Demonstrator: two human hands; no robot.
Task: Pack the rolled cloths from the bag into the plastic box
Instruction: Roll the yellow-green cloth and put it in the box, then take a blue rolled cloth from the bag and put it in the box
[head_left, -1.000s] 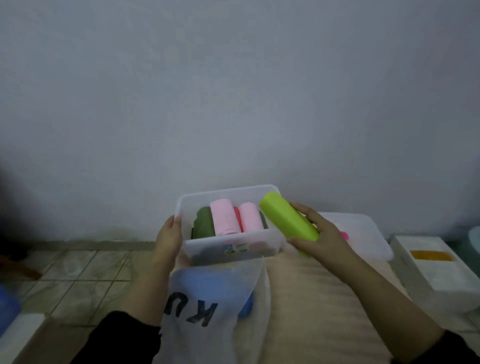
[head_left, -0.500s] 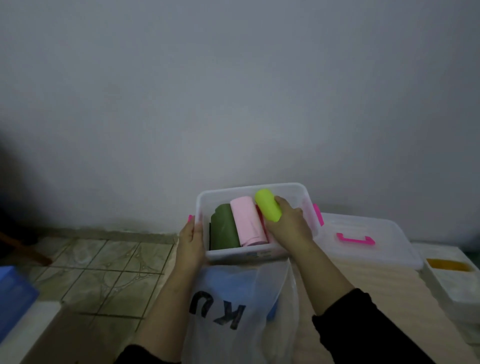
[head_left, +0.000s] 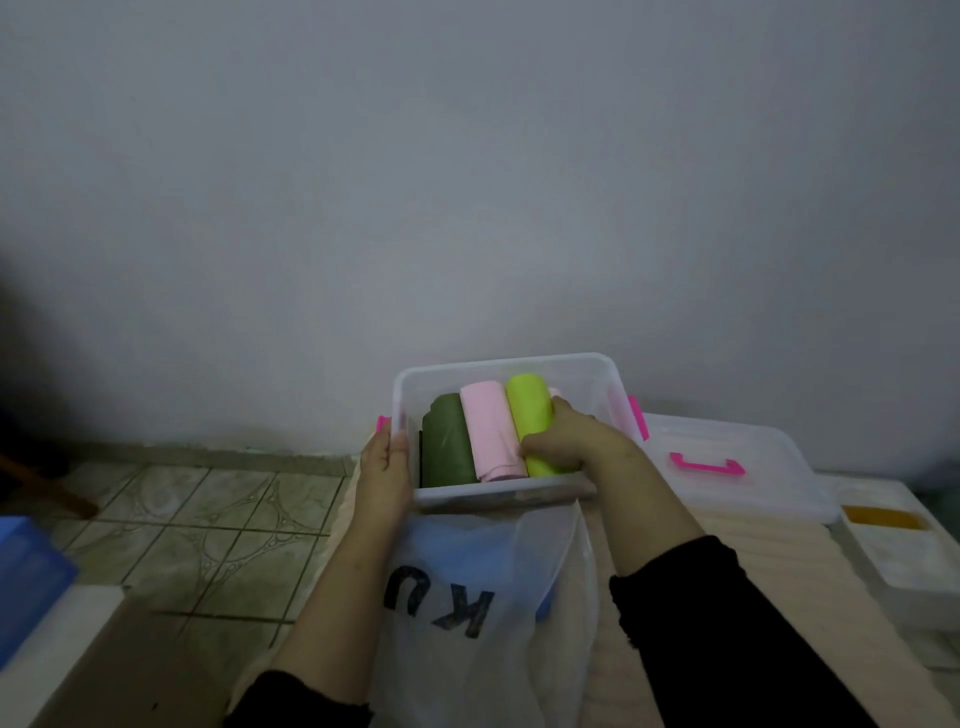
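Box (head_left: 410, 387) sits between the hands, clear plastic, pink latches on both sides. Left hand (head_left: 383, 467) grips its left wall, thumb over the rim, fingers outside. Right hand (head_left: 566, 444) is inside the box, fingers curled round the lime roll (head_left: 530, 415), near its close end. Lime roll lies flat, touching the pink roll (head_left: 491, 434) on its left; green roll (head_left: 447, 441) is next, closest to the left hand. Another pale pink roll is just visible past the right hand's knuckles, mostly hidden. Bag (head_left: 483, 608) hangs right below the box between both forearms, translucent, black letters "KU", something blue inside. Lid (head_left: 727, 467) with pink handle lies just right of the right hand. White tray (head_left: 904, 561) with a yellow block is further right.
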